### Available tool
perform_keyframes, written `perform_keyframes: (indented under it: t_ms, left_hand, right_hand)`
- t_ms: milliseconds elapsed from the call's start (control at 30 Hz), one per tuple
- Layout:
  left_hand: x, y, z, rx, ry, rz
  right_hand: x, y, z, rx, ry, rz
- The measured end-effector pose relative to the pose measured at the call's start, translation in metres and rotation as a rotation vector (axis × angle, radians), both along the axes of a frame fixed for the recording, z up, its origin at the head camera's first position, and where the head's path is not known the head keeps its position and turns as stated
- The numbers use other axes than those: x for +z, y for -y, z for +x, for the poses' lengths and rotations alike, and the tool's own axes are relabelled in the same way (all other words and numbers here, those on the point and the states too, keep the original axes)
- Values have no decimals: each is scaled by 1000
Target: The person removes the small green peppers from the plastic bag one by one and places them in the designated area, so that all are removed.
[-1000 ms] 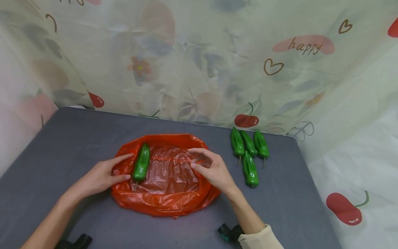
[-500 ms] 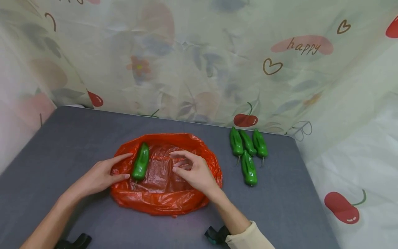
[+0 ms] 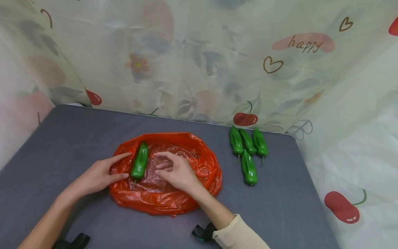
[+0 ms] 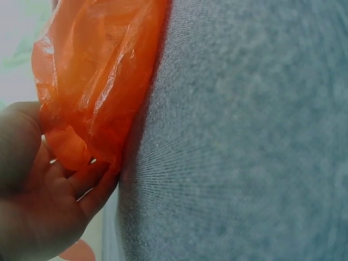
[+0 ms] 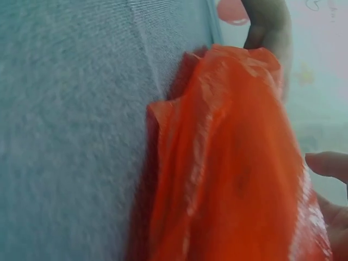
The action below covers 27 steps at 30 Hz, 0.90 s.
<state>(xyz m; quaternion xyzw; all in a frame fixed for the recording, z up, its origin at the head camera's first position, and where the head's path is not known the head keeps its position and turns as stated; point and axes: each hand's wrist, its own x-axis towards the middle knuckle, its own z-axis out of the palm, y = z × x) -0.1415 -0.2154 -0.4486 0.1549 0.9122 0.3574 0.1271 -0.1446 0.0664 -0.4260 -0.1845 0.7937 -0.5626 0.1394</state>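
Note:
A red plastic bag [image 3: 192, 204] lies spread on the table with its mouth rolled wide. Inside, at its left side, rests one green pepper [image 3: 140, 162]. My left hand [image 3: 101, 175] holds the bag's left rim, thumb and index finger over the edge; in the left wrist view the fingers [image 4: 89, 190] lie against the orange-looking side of the bag. Over the bag's middle hovers my right hand [image 3: 175, 171], fingers loosely bent and holding nothing, its fingertips just right of the pepper. In the right wrist view the bag hides part of this hand.
Several green peppers [image 3: 249, 167] lie grouped on the grey table [image 3: 280, 207] at the back right. A patterned curtain [image 3: 192, 62] hangs behind the table and along both sides. Black straps [image 3: 203, 232] sit at the wrists.
My right hand has moved left across the bag, from its right rim to close by the pepper inside. My left hand has stayed at the left rim.

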Motion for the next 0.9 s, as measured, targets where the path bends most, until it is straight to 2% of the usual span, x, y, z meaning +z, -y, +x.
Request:
perform_keyframes:
  t_ms: [333, 600, 800, 900]
  left_hand:
    - [-3, -4, 1, 3, -10, -5]
    - [-1, -3, 1, 8, -23, -6]
    - [-1, -2, 1, 10, -37, -10]
    - [-1, -1, 1, 11, -43, -10]
  right_hand:
    - [-13, 17, -3, -24, -13, 108]
    - [-21, 31, -9, -9, -21, 116]
    - [-23, 41, -9, 27, -18, 249]
    - [-24, 46, -9, 50, -37, 282]
